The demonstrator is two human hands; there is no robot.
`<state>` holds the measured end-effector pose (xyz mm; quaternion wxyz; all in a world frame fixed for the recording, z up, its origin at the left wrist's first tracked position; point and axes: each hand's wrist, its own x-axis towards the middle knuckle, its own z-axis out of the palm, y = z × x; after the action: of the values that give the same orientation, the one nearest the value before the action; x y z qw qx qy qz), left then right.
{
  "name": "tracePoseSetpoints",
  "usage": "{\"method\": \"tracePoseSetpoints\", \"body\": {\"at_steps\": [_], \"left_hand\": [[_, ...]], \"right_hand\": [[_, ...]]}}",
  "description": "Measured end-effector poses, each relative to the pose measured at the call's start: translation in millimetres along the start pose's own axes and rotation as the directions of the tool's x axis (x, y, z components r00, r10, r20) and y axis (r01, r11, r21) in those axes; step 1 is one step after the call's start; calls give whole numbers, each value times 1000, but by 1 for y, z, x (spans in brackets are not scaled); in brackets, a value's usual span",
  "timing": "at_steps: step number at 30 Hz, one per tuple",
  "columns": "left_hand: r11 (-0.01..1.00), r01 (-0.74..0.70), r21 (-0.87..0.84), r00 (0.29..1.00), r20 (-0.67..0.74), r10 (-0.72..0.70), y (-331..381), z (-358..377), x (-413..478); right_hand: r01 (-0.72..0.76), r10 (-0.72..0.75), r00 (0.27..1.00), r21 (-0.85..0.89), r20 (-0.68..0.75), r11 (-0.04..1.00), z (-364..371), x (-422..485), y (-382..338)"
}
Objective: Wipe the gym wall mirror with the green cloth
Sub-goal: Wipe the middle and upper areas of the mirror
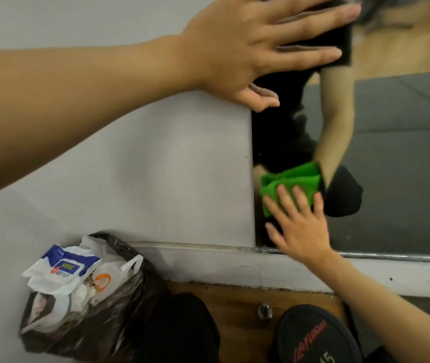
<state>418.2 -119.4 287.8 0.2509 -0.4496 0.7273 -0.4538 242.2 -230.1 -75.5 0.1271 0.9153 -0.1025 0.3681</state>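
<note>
The wall mirror [392,158] fills the right side of the view, its left edge meeting a grey wall. A folded green cloth [290,183] lies flat against the glass near the mirror's lower left corner. My right hand [297,224] presses the cloth to the mirror with straight, spread fingers. My left hand [245,45] rests flat on the mirror's upper left part, fingers spread and straight, the thumb at the mirror's edge. The glass reflects my arm and dark clothing.
A grey wall panel [156,166] sits left of the mirror. Below it stands a black rubbish bag [85,297] stuffed with wipes packaging and a white bag. A black dumbbell [310,336] rests on the wooden floor [240,315] beneath a white skirting ledge [235,263].
</note>
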Motion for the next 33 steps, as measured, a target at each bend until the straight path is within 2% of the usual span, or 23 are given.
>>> {"method": "tracePoseSetpoints", "body": {"at_steps": [1,3,5,7,9,11,13,17,20,22,24,25,28,30,33], "left_hand": [[1000,7,9,1000,6,-7,-1,0,0],[1000,29,5,1000,8,-29,-2,-1,-1],[999,34,10,999,15,-34,-1,-2,0],[999,21,33,1000,11,-21,1,-3,1],[999,32,38,999,-10,-32,0,-2,0],[997,40,72,999,-37,-37,-1,-3,0],[994,38,98,998,-56,-32,0,-2,1],[991,35,129,993,-114,-20,1,-4,2],[982,49,182,987,-159,-19,3,-6,4],[981,117,154,971,-225,-81,7,-11,3],[964,253,76,919,-329,-216,16,-14,-3],[937,348,28,872,-377,-312,24,-13,-8],[779,616,-116,680,-420,-601,62,1,-25],[691,699,-182,585,-410,-700,87,12,-33],[592,769,-243,489,-373,-788,107,28,-40]], "right_hand": [[77,-76,987,2,145,997,10,-23,-4],[186,-163,903,-19,397,982,26,-71,-5],[222,-174,854,-41,491,974,32,-95,0],[243,-203,877,-38,436,969,24,-82,3],[224,-214,944,-11,251,975,1,-34,10],[110,-110,994,-31,-9,993,-28,25,21],[-19,9,986,-59,-169,998,-52,67,29],[-69,47,973,-90,-225,994,-53,73,27],[-135,118,974,-80,-193,988,-52,73,19],[-149,133,976,-85,-171,985,-55,73,16],[-139,124,980,-85,-156,987,-58,72,17],[-138,125,981,-79,-151,987,-59,71,18],[-160,148,979,-74,-142,984,-62,72,18],[-160,148,978,-75,-146,984,-62,71,18],[-152,142,979,-64,-148,986,-65,73,17]]}}
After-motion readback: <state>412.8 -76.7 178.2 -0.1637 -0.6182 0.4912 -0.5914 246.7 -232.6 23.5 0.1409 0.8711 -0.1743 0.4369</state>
